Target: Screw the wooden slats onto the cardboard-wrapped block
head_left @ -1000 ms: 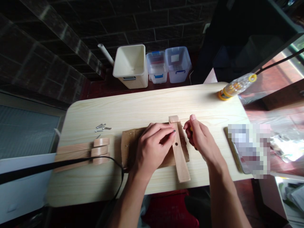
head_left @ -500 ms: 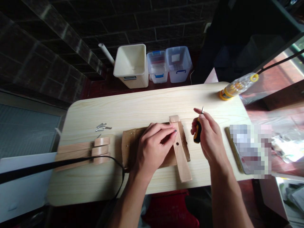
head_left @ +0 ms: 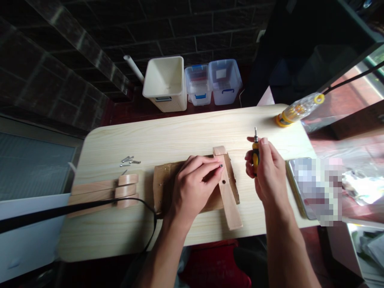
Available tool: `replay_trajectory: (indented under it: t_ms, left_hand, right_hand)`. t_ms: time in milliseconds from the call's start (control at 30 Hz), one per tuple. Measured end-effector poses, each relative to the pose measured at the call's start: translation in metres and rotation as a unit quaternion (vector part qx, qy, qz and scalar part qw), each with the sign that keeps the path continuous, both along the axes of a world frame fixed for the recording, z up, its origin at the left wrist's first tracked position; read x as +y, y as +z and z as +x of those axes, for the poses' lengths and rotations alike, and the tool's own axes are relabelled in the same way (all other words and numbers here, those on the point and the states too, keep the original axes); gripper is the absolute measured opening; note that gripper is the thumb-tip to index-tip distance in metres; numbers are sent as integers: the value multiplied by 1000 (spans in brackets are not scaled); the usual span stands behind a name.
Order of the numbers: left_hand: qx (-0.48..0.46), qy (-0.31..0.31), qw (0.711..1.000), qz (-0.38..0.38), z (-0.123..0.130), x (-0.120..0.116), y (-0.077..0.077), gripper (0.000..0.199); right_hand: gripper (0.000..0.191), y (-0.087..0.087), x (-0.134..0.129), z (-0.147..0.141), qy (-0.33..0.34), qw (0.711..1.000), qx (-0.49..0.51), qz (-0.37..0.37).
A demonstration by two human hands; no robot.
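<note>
Head view: left fingers (head_left: 209, 165) pinch a screw (head_left: 221, 165) between them over a wooden strip (head_left: 231, 206); right fingers (head_left: 265, 153) clasp a screwdriver (head_left: 255, 155).

The wooden piece (head_left: 231, 208) looks like smooth, bare wood with a soft sheen, as do the stacked wooden parts (head_left: 127, 191), while the cardboard (head_left: 160, 188) is matt brown paper board, creased and ragged along its edge. Bright metal shows on the screwdriver's (head_left: 255, 157) shaft above a yellow and black handle that looks like plastic, and on the shiny loose screws (head_left: 135, 162). The table (head_left: 186, 138) has a smooth, pale wood-grain top, the bit case (head_left: 301, 110) is clear, glossy plastic, and the wall (head_left: 168, 30) is dark, rough-looking block.
</note>
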State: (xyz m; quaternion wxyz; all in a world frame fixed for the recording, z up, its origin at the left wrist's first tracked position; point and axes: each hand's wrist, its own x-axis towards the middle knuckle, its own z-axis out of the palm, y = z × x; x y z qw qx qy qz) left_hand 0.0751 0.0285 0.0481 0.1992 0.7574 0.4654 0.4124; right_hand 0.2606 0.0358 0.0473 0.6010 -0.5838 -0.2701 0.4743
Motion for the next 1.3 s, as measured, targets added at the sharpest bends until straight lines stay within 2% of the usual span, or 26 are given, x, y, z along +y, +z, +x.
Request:
replay_trajectory:
  t_ms: [133, 233, 300, 367, 533, 633, 700, 767, 867, 933, 1033, 1167, 1300]
  left_hand:
    - [3, -1, 1000, -4, -1, 0, -1, 16]
    - [5, -3, 1000, -7, -1, 0, -1, 16]
    - [5, -2, 1000, -7, -1, 0, 0, 16]
    - [4, -4, 1000, -10, 0, 0, 1, 15]
    - [0, 2, 1000, -13, 0, 0, 2, 15]
    - [-3, 2, 1000, -7, -1, 0, 2, 15]
    - [-3, -1, 1000, -6, -1, 0, 2, 15]
    - [-5, -5, 1000, -8, -2, 0, 3, 16]
    - [-5, -6, 1000, -11, -2, 0, 4, 16]
    - [-3, -6, 1000, -15, -2, 0, 4, 17]
    - [-4, -7, 1000, -15, -2, 0, 3, 17]
    - [-3, -6, 1000, -12, -3, 0, 3, 17]
    - [2, -6, 1000, -14, -3, 0, 3, 18]
  right_hand:
    - [30, -5, 0, 2, 2, 1000, 15, 10]
    - [35, -6, 1, 3, -2, 999, -33, 43]
    - [31, 1, 3, 4, -6, 995, -66, 80]
    - [27, 16, 9, 7, -20, 988, -95, 121]
    - [26, 70, 26, 8, -52, 953, -225, 198]
    - [25, 87, 27, 6, -60, 944, -242, 217]
    - [28, 86, 23, 3, -73, 943, -237, 220]
    - [32, 80, 18, -1, -114, 940, -233, 222]
    - [45, 66, 9, -6, -212, 904, -295, 225]
    - [49, 58, 4, -8, -229, 877, -351, 236]
    - [44, 52, -2, -10, -175, 866, -407, 234]
    - [31, 49, -7, -14, -79, 874, -428, 218]
    - [28, 48, -8, -18, -31, 879, -430, 205]
